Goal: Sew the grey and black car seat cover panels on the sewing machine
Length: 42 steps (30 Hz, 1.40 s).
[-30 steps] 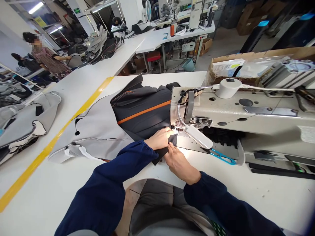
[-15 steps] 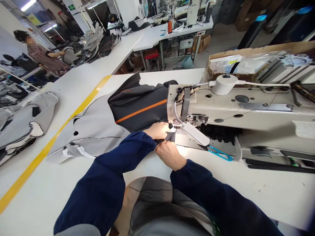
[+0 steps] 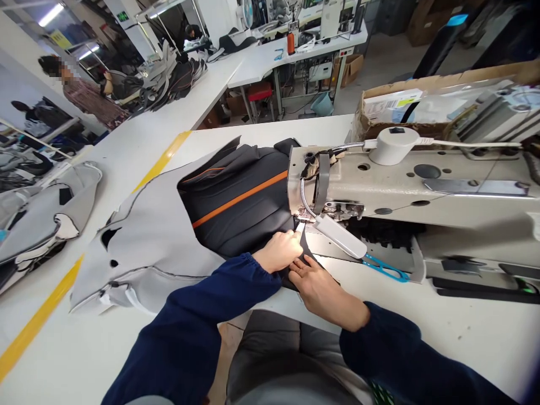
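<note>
Here, dark fabric [image 3: 230,229], beneath left hand [image 3: 279,251]

From here, open tabletop [image 3: 455,320] stretches right of the right hand [image 3: 318,286]. Beyond, the sewing machine [image 3: 379,183] blocks passage, its lamp [image 3: 341,236] jutting close.

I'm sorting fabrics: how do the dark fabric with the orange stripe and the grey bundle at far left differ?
The dark fabric is near-black with an orange stripe; the grey bundle is mostly light grey. The dark fabric reaches the sewing machine, with the left hand and right hand on it; the grey bundle lies apart from both hands. Both are on the white table.
</note>
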### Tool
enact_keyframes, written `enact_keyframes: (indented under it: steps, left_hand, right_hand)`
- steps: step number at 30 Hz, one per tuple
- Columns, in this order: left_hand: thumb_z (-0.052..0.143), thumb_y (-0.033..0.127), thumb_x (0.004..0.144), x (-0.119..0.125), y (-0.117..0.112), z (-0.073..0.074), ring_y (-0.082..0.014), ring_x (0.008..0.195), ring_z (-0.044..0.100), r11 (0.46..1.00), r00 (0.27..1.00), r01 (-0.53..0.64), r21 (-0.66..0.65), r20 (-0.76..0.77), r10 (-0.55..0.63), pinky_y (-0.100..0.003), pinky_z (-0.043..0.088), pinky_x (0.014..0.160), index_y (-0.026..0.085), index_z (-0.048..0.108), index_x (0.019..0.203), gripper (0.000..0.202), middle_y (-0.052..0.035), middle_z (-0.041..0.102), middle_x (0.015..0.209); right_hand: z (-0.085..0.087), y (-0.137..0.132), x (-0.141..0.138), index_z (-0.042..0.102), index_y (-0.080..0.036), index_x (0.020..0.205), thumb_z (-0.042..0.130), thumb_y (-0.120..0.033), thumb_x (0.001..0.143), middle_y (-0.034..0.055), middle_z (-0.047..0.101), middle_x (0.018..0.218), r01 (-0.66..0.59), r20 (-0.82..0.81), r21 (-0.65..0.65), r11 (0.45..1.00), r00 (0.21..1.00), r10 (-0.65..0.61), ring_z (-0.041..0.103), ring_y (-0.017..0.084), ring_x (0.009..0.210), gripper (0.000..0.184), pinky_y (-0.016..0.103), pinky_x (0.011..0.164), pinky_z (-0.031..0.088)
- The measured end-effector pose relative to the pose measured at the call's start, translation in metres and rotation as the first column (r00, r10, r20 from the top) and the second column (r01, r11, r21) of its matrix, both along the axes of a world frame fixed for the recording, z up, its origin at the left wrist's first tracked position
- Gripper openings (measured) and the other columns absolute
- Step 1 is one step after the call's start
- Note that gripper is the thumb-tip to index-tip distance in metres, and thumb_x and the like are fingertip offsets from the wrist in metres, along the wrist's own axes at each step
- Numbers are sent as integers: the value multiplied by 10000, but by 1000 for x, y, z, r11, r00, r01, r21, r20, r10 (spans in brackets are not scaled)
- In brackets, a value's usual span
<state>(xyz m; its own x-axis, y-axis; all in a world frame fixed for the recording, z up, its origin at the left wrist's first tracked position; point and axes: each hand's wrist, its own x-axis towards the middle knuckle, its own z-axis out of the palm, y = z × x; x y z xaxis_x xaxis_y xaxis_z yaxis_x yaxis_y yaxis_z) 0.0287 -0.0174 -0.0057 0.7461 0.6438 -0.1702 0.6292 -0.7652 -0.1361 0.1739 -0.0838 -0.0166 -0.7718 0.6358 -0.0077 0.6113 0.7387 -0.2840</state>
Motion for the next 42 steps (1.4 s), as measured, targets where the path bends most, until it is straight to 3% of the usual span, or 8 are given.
enact_keyframes:
  steps: [7,12,19,23,30,34,38,42]
  left_hand:
    - [495,116,885,15,-5,5,-216,899,547,987,986,-159,-17,46,160,-277,450,600,124,668,877,174,-122,586,1025]
    - [487,200,903,10,5,18,-253,1060,484,988,982,-146,56,127,138,-366,431,827,130,665,900,191,-120,579,1147]
    - [452,194,901,11,7,16,-235,988,521,966,964,-233,-109,107,244,-350,414,826,142,662,897,216,-88,628,1010]
    - [475,182,852,10,21,20,-238,986,549,964,961,-229,-133,125,246,-376,400,878,152,666,912,202,-81,653,983]
    - [493,160,735,3,48,51,-232,899,611,909,950,-284,-303,40,310,-364,425,801,172,653,883,218,-67,677,952]
    - [482,167,773,6,23,37,-235,896,584,923,945,-290,-252,79,318,-375,406,801,178,647,970,257,-72,662,952]
    - [477,198,829,11,-5,11,-243,915,527,959,944,-262,-108,180,278,-394,366,821,143,647,858,181,-102,628,925]
    - [469,206,847,11,-8,-2,-231,897,498,962,936,-262,-82,221,274,-397,339,821,148,640,831,182,-98,611,886]
  right_hand:
    - [-11,5,4,599,-92,1089,463,-15,714,185,633,1161,19,-24,61,998,1000,-18,548,297,1149,407,497,1018,363]
    - [-6,12,7,600,-124,946,494,-93,760,157,664,1053,61,-60,59,996,997,-57,578,279,1082,217,481,1017,364]
    - [-3,21,8,587,-135,886,543,-135,708,139,669,975,61,-43,31,998,997,-60,618,264,972,184,439,993,397]
    - [2,27,13,598,-121,933,545,-154,692,170,662,1045,79,-67,-30,996,994,-81,606,280,1037,249,457,1042,358]
    - [8,33,24,568,-57,1238,509,-135,672,209,477,1393,-173,-154,-171,970,977,147,361,307,1352,575,454,1110,290]
    - [0,22,15,570,-19,1230,535,-177,643,239,534,1304,-169,-136,-107,980,979,154,439,342,1256,609,499,1090,286]
    - [-11,11,2,633,-1,1081,538,-208,676,254,614,1109,-118,-92,18,993,989,119,517,355,1108,465,540,1051,293]
    - [-19,11,-6,649,-13,1021,507,-232,744,243,646,1001,-105,-32,105,989,993,109,555,357,1014,381,565,1013,306]
